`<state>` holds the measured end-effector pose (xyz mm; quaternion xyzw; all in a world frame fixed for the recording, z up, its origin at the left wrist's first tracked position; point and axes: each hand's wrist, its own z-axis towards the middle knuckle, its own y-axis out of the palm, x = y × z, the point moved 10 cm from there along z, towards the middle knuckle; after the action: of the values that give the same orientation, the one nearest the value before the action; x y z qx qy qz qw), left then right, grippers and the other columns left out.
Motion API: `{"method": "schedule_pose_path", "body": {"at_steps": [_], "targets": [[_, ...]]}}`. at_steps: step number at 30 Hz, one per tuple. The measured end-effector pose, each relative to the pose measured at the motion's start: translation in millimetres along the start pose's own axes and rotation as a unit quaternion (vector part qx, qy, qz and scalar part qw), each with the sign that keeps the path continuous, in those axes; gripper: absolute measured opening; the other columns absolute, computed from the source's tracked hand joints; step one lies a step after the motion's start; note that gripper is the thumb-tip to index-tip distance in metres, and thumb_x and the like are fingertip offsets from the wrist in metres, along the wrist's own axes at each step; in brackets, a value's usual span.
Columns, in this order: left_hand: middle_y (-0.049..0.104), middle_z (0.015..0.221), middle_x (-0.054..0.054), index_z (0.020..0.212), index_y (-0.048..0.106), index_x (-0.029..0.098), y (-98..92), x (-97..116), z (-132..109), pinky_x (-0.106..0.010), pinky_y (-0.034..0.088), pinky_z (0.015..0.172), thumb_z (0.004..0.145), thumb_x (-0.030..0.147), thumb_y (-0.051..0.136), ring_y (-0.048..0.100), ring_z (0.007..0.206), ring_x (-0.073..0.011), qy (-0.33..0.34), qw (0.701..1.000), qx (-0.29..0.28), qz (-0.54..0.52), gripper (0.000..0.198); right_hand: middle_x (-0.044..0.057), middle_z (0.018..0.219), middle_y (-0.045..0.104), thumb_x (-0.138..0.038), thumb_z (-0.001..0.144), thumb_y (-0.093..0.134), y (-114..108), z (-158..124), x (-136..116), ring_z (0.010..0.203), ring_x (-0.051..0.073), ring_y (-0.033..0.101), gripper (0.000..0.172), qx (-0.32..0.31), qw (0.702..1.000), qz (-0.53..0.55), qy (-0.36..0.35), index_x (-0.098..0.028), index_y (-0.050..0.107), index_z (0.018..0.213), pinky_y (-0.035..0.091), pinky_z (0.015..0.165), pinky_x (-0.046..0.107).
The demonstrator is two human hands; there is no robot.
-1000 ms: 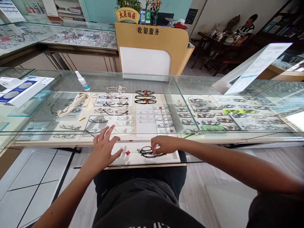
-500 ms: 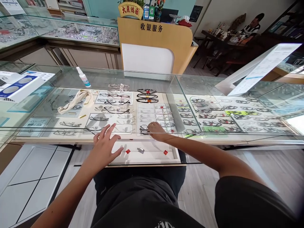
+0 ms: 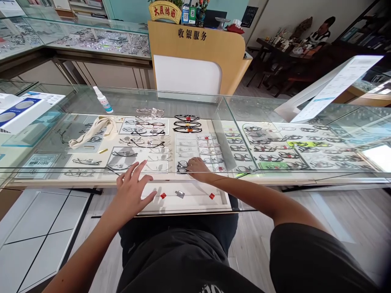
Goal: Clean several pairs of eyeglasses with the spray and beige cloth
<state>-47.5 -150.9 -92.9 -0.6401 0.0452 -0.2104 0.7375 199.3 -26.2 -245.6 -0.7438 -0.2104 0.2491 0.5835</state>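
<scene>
My right hand (image 3: 198,169) reaches in under the glass top of the display counter, its fingers bent around one side of a pair of dark-framed eyeglasses (image 3: 182,166). Both round lenses stick out to the left of the fingers, low over the white tray (image 3: 183,205). With fingers spread and nothing in it, my left hand (image 3: 132,191) hovers at the counter's front edge, left of the eyeglasses. Three black-framed eyeglasses (image 3: 187,124) lie in a column farther back. More eyeglasses (image 3: 210,152) with clear rims sit just beyond my right hand.
A spray bottle (image 3: 103,99) stands on the glass at the back left. Beneath lies a cream cloth (image 3: 93,132). Red tags (image 3: 163,195) and a grey clip-like piece (image 3: 180,194) are in the front tray. A folded white sign (image 3: 336,89) stands right. A person sits far back.
The whole view has shifted slightly left. In my right hand the eyeglasses have tilted a little, with their lenses showing more roundly. My left hand stays spread in nearly the same place.
</scene>
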Motion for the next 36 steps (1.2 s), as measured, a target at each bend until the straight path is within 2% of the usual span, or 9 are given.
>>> {"method": "schedule_pose_path", "body": {"at_steps": [6,11,25,36], "targets": [[0.045,0.184,-0.022,0.119,0.079,0.024,-0.9,0,0,-0.071,0.041,0.123,0.107,0.043,0.064,0.042,0.169,-0.0485,-0.003,1.0,-0.001,-0.007,0.027,0.016,0.143,0.077,-0.036,0.11,0.069,-2,1,6,0.143,0.037,0.06,0.027,0.013,1.0,0.014,0.015,-0.022,0.09,0.121,0.04,0.126,0.051],[0.046,0.184,-0.022,0.119,0.078,0.024,-1.7,0,1,-0.071,0.043,0.12,0.107,0.044,0.065,0.042,0.169,-0.0484,-0.002,1.0,0.001,0.0,0.026,0.017,0.141,0.08,-0.043,0.116,0.059,-3,2,11,0.14,0.035,0.064,0.038,0.035,0.999,0.027,0.03,-0.02,0.089,0.119,0.042,0.124,0.05],[0.047,0.183,-0.022,0.118,0.079,0.024,-1.6,0,1,-0.071,0.043,0.119,0.107,0.044,0.064,0.043,0.168,-0.0495,0.003,1.0,0.004,0.003,0.028,0.012,0.148,0.082,-0.037,0.115,0.059,-9,7,28,0.145,0.035,0.065,0.034,0.069,0.996,0.031,0.039,-0.02,0.086,0.129,0.043,0.129,0.054],[0.048,0.182,-0.022,0.118,0.078,0.025,-1.2,0,3,-0.072,0.045,0.116,0.108,0.047,0.062,0.043,0.168,-0.0489,0.0,1.0,-0.001,0.006,0.03,0.01,0.15,0.082,-0.036,0.115,0.059,-13,9,30,0.145,0.036,0.067,0.034,0.068,0.997,0.021,0.03,-0.023,0.087,0.13,0.046,0.128,0.055]]}}
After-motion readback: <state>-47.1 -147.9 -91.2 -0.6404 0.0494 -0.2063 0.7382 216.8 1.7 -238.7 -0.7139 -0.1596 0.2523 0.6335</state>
